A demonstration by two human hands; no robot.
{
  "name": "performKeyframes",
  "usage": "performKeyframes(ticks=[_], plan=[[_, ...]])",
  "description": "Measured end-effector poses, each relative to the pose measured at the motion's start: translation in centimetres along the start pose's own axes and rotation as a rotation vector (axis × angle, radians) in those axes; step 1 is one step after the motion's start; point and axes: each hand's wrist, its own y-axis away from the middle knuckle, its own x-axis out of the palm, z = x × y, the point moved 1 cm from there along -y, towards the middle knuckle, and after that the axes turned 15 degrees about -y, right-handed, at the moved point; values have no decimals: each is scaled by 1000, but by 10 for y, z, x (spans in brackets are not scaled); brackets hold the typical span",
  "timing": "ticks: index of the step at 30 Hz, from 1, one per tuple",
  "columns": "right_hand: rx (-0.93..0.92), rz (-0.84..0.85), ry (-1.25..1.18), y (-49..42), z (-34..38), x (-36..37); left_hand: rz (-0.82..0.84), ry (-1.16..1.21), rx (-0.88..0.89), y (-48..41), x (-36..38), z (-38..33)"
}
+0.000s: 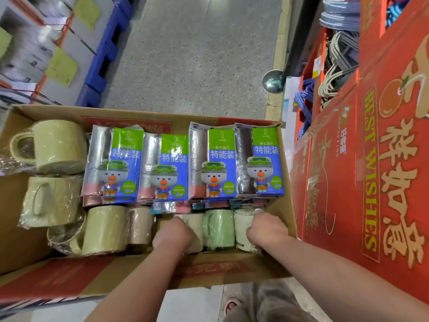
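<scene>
An open cardboard box (284, 201) holds wrapped mugs and several blue-and-green bear-print packs (214, 163) stacked in a row at its far side. Along the near side stands a row of mugs. My left hand (173, 235) reaches down onto a pale cream mug (195, 223), fingers curled over it. My right hand (267, 228) grips a white mug (242, 226) at the box's right corner. A mint green mug (219, 228) sits between my hands. Yellow-green mugs (58, 147) in plastic wrap lie on the left.
A red carton (371, 182) printed "BEST WISHES" stands close on the right, with hangers (336, 63) in bins behind it. Blue pallets (109, 49) and white boxes line the left. Grey floor (197, 54) runs ahead beyond the box.
</scene>
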Motion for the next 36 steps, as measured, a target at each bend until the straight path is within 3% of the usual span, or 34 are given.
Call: performKeyframes(ticks=[2,8,15,19,28,36], plan=[[22,10,-32,1,2,-2,3,25,-45,4,-6,13],[51,4,-77,9,15,-14,-201,193,-2,15,-10,42],[-9,-114,-64,39,31,-19,-322,232,84,40,-5,62],[-79,-190,-78,67,31,-20,-379,376,107,61,-10,70],[-315,-427,-158,170,24,-2,-635,688,325,137,10,97],[-397,-617,-201,252,-16,29,-792,772,503,194,56,111]])
